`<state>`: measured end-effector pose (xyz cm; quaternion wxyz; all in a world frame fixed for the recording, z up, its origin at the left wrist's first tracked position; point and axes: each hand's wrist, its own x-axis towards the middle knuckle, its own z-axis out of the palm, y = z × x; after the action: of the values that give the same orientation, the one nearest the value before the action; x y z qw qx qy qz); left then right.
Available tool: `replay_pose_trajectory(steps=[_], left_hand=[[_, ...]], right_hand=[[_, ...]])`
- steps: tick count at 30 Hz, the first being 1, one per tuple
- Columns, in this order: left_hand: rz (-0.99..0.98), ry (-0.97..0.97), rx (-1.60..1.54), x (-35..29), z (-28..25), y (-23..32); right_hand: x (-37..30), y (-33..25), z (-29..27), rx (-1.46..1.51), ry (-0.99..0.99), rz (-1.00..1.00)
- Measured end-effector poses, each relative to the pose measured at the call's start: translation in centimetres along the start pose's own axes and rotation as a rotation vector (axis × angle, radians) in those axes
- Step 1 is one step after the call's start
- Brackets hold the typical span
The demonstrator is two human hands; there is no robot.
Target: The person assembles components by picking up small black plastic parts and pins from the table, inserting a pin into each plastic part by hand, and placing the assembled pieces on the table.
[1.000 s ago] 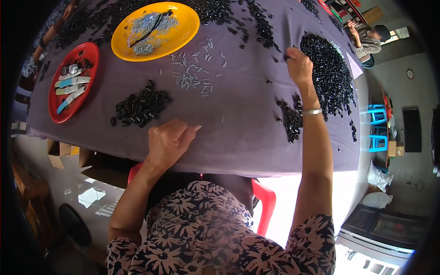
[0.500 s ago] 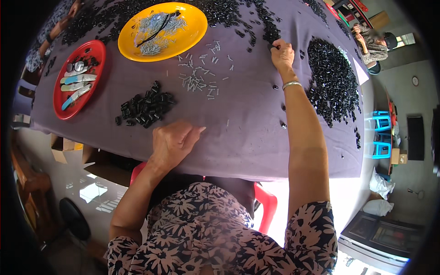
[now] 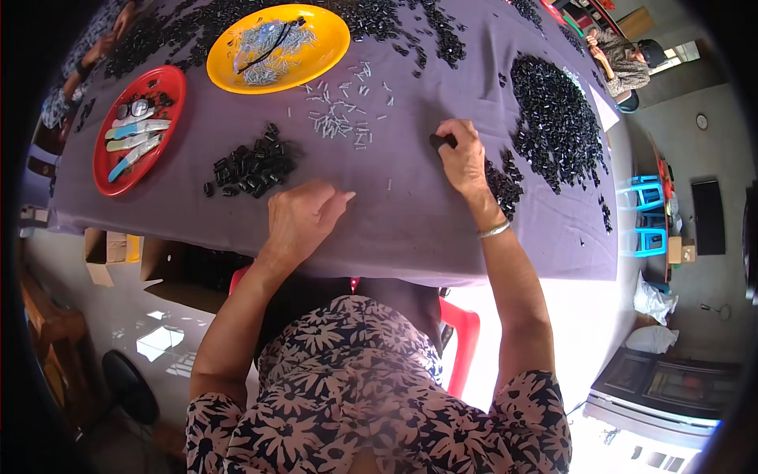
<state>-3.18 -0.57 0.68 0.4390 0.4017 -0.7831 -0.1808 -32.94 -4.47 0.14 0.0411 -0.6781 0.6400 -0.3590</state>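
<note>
My left hand (image 3: 304,215) is curled near the table's front edge, just right of a small pile of black cylindrical pieces (image 3: 257,167). Its fingers are folded, and whatever they may hold is hidden. To the right, my right hand (image 3: 462,158) is closed over the cloth, with something dark at its thumb and fingertips that I cannot make out. A heap of black pieces (image 3: 505,183) lies beside my right wrist. Between and beyond my hands, thin silvery pins (image 3: 335,118) are scattered on the purple cloth (image 3: 403,237).
A yellow plate (image 3: 335,59) of pins and a dark cord stands at the back. On the left, a red plate (image 3: 101,158) holds several knife-like tools (image 3: 138,142). A large black heap (image 3: 557,118) covers the right side. Other people sit at the far left and far right (image 3: 628,63).
My right hand has come back toward me and slightly left, away from the far strip of black pieces. More black pieces now show by its wrist. My left hand stays curled in about the same place.
</note>
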Motion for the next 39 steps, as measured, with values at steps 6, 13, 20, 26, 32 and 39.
replay_pose_trajectory(steps=[6, 13, 20, 26, 32, 39], left_hand=[[-0.058, -0.057, 0.070, -0.3, -0.3, 0.0], [-0.017, -0.028, 0.019, -0.3, -0.4, 0.4], [-0.038, -0.050, 0.022, 0.0, -0.3, 0.4], [-0.075, -0.090, 0.050, -0.1, -0.6, 0.2], [-0.097, -0.081, 0.018, -0.2, -0.5, 0.2], [-0.094, -0.061, 0.004, -0.1, -0.3, 0.1]], right_hand=[[-3.4, -3.8, -1.6, -0.005, -0.128, -0.203], [-6.1, -3.8, -3.1, -0.304, -0.033, -0.194], [-7.5, -1.6, -5.9, -0.316, 0.022, -0.130], [-8.2, -1.0, -7.7, -0.160, 0.068, -0.032], [-7.3, 1.0, -10.2, 0.473, 0.227, 0.314], [-5.9, 2.9, -11.4, 0.474, 0.075, 0.328]])
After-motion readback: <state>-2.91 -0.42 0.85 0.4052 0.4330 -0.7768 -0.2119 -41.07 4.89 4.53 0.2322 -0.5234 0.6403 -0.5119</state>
